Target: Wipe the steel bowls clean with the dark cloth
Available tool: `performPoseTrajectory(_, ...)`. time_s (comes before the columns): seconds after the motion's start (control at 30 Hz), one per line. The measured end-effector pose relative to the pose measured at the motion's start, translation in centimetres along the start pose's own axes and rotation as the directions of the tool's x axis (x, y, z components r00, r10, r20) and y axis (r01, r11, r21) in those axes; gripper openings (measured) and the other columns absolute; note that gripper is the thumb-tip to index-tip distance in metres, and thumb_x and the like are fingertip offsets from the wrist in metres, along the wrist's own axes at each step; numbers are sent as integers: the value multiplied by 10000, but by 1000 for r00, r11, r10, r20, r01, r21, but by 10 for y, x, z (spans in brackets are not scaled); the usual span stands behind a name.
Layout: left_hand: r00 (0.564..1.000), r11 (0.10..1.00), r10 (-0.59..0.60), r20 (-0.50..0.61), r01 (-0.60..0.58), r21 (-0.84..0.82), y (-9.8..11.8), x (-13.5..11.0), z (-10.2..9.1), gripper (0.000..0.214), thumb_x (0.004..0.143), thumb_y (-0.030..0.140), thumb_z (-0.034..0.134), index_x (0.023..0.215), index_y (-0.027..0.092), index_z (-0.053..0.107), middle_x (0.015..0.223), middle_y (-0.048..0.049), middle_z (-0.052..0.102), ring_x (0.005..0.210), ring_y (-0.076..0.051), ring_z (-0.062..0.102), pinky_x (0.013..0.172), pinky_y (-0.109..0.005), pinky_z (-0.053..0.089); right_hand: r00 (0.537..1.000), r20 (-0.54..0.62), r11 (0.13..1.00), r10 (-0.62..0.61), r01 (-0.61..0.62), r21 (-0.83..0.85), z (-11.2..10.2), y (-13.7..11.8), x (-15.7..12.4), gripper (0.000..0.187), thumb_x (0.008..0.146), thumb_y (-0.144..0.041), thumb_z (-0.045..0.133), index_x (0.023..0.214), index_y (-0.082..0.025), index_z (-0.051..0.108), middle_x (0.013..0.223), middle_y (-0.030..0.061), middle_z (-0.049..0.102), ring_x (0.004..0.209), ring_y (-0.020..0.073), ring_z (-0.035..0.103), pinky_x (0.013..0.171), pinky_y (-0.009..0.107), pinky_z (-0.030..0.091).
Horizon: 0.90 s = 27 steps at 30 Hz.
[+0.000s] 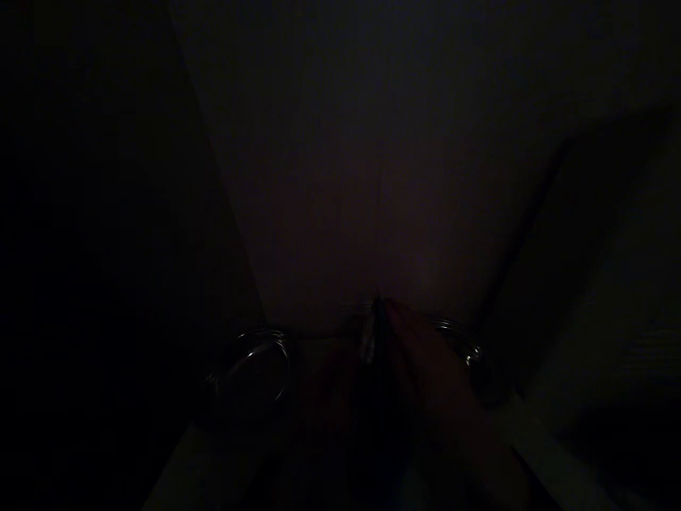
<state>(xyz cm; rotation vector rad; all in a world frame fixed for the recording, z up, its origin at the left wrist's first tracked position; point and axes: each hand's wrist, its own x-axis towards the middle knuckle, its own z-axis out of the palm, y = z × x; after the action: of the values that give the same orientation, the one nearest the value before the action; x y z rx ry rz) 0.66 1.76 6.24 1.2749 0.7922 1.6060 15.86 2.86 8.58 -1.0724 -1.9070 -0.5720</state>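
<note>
The picture is very dark. My right hand (430, 376) reaches in from the lower right, its fingers pinched together on a thin, dark, partly shiny object (372, 333) whose tip points up at a pale flat surface (372, 177). A faint reddish shape left of the object may be my left hand (319, 383), but its fingers cannot be made out. A thin straight line runs up the pale surface from the object's tip.
Two shiny metal rings or rims glint low in the view, one at the left (255, 362) and one at the right (462, 344), behind my right hand. Dark areas flank the pale surface on both sides.
</note>
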Motion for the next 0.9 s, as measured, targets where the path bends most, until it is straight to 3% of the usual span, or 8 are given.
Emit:
performPoseTrajectory(0.23, 997, 998, 43, -69, -46, -45, 3, 9, 3, 332, 909, 352, 557, 1189, 175, 580, 1206, -92, 605, 1011, -196, 617, 855, -409, 536, 988, -24, 987, -155, 154, -34, 7, -31, -12, 389, 926, -134, 450, 1286, -58, 576, 1365, 151, 570, 1282, 321, 494, 955, 482, 526)
performPoseTrajectory(0.37, 994, 996, 63, -90, -68, -58, 5, 13, -1, 339, 911, 356, 551, 1200, 180, 575, 1224, -95, 597, 1026, -200, 612, 868, -417, 531, 971, -56, 972, -231, 229, -45, 10, -41, -16, 395, 921, -87, 453, 1297, -85, 572, 1369, 109, 574, 1303, 295, 475, 983, 464, 512)
performPoseTrajectory(0.57, 995, 997, 60, -80, -63, -41, 5, 8, 2, 318, 913, 352, 549, 1184, 190, 587, 1227, -92, 598, 1029, -197, 610, 872, -408, 530, 992, 8, 991, -129, 129, 25, 10, -30, -15, 455, 925, -105, 435, 1374, -51, 482, 1427, 177, 499, 1366, 304, 398, 978, 477, 521)
performPoseTrajectory(0.77, 995, 998, 56, -80, -58, -15, 3, 1, 7, 333, 907, 360, 556, 1183, 175, 587, 1213, -86, 603, 1025, -208, 613, 865, -412, 533, 999, 0, 984, 47, -46, 174, 9, -11, -10, 610, 958, -169, 397, 1533, -128, 201, 1476, 185, 434, 1359, 270, 416, 1040, 469, 475)
performPoseTrajectory(0.9, 994, 998, 57, -88, -58, -6, 3, 3, 5, 339, 906, 363, 558, 1184, 172, 586, 1211, -84, 603, 1025, -212, 613, 863, -413, 533, 999, 3, 988, 40, -40, 150, 8, -13, -11, 599, 955, -169, 405, 1525, -114, 227, 1477, 188, 432, 1363, 277, 409, 1038, 467, 478)
